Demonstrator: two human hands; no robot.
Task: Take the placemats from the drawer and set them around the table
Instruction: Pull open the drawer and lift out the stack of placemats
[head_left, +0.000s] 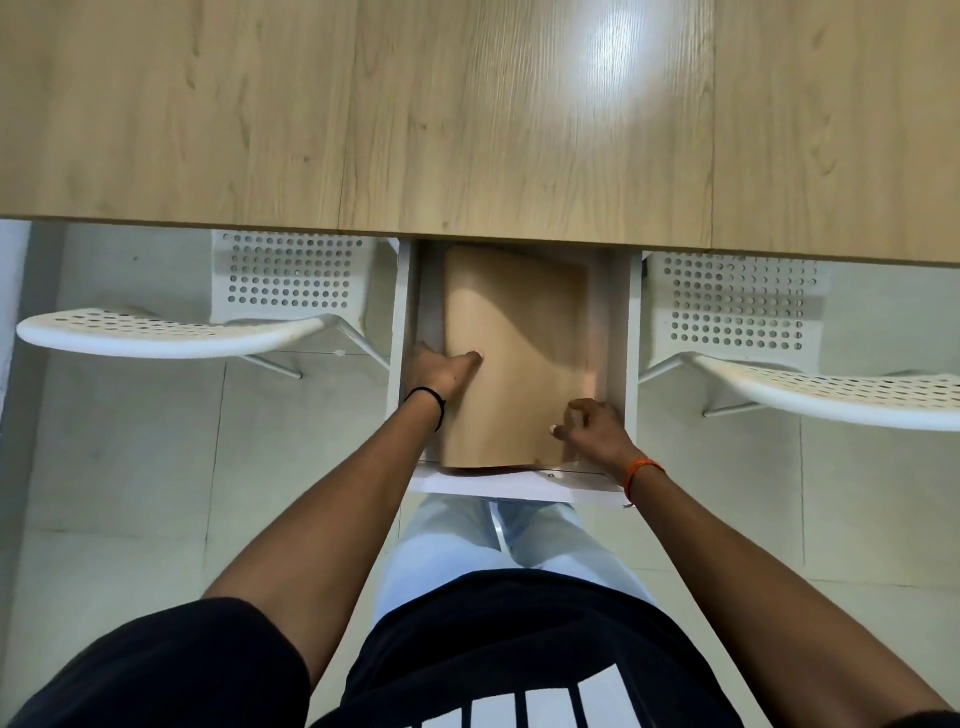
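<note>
A white drawer (519, 488) stands pulled out from under the wooden table (467, 119), right in front of me. Inside it lie tan placemats (524, 358), stacked flat and filling most of the drawer. My left hand (444, 371) grips the stack's left edge, thumb on top and fingers tucked down beside it. My right hand (587, 423) holds the near right corner of the stack with curled fingers. How many placemats lie in the stack cannot be told.
Two white perforated chairs flank the drawer, one on the left (176, 327) and one on the right (831, 389), both tucked partly under the table. Pale tiled floor (130, 493) lies below. My legs stand against the drawer front.
</note>
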